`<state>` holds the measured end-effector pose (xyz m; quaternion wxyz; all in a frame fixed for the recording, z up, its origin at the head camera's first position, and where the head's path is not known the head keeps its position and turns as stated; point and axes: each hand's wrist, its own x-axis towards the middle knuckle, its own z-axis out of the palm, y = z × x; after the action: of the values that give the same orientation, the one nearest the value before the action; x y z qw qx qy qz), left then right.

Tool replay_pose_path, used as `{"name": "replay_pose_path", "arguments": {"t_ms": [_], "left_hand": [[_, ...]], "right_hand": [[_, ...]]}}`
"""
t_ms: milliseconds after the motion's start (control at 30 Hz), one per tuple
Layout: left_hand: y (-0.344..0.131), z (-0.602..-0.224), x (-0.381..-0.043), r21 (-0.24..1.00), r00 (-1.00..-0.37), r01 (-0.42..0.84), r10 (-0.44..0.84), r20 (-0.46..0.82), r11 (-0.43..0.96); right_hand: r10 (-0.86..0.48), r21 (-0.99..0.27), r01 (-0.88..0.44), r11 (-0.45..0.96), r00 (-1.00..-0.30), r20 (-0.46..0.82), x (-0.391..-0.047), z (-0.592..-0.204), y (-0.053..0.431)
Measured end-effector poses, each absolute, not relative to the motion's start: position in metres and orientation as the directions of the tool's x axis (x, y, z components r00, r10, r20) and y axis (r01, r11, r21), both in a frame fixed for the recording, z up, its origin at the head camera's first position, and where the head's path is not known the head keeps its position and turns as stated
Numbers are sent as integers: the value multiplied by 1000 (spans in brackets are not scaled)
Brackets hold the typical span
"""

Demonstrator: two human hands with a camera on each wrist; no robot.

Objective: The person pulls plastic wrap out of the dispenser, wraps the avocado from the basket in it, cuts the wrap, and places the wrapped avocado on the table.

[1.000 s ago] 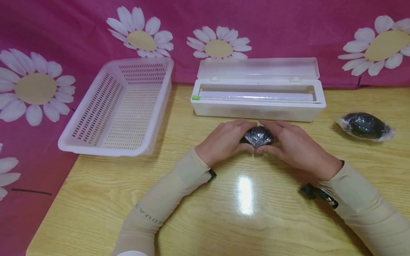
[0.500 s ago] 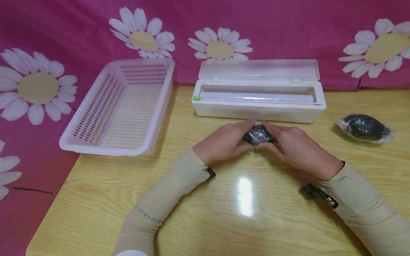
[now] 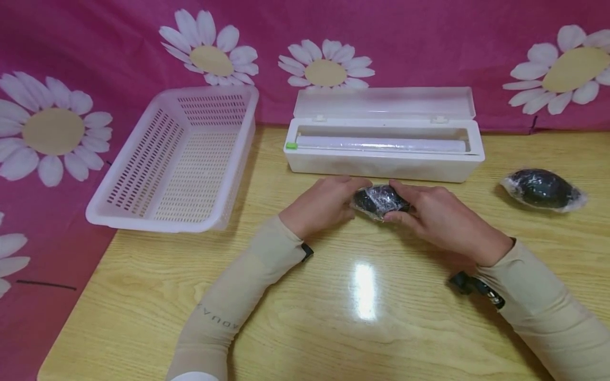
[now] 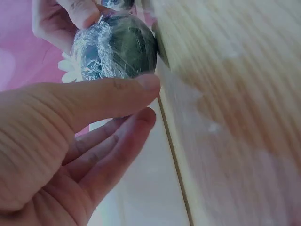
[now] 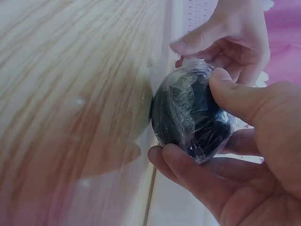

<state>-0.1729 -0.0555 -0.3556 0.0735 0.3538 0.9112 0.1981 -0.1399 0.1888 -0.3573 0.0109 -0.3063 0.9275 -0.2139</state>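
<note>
A dark green avocado (image 3: 379, 201) in cling film lies on the table just in front of the white box. My right hand (image 3: 445, 223) grips its right end, with thumb (image 5: 240, 96) on one side and fingertips (image 5: 176, 162) on the other. At its left end my left hand (image 3: 320, 205) has thumb and fingers parted, with nothing between them in the left wrist view; its thumb (image 4: 113, 96) overlaps the avocado there. Crumpled film covers the avocado's middle and gathers at its left tip. The right fingers hide part of its right end.
Behind the hands stands a long white box (image 3: 381, 165), its lid (image 3: 383, 103) raised, with a cling film roll (image 3: 381, 144) inside. Another wrapped avocado (image 3: 543, 189) lies to the right. A white slotted basket (image 3: 214, 217) stands at the left, by the flowered cloth (image 3: 267, 32).
My left hand has let go of the avocado and drawn a little to the left, baring its left end. My right hand keeps its grip in nearly the same place.
</note>
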Motion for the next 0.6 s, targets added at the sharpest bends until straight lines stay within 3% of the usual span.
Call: {"name": "replay_pose_path", "arguments": {"t_ms": [133, 367, 600], "left_hand": [[-54, -357, -172, 356, -730, 649, 683, 39, 673], [-52, -350, -167, 208, -702, 693, 711, -22, 691], [-51, -351, -167, 340, -720, 650, 694, -11, 680]], "right_hand": [[-575, -399, -565, 722, -811, 107, -140, -357, 189], [-587, -399, -567, 721, -805, 84, -140, -357, 190], [-595, -407, -589, 698, -794, 127, -140, -360, 190]]}}
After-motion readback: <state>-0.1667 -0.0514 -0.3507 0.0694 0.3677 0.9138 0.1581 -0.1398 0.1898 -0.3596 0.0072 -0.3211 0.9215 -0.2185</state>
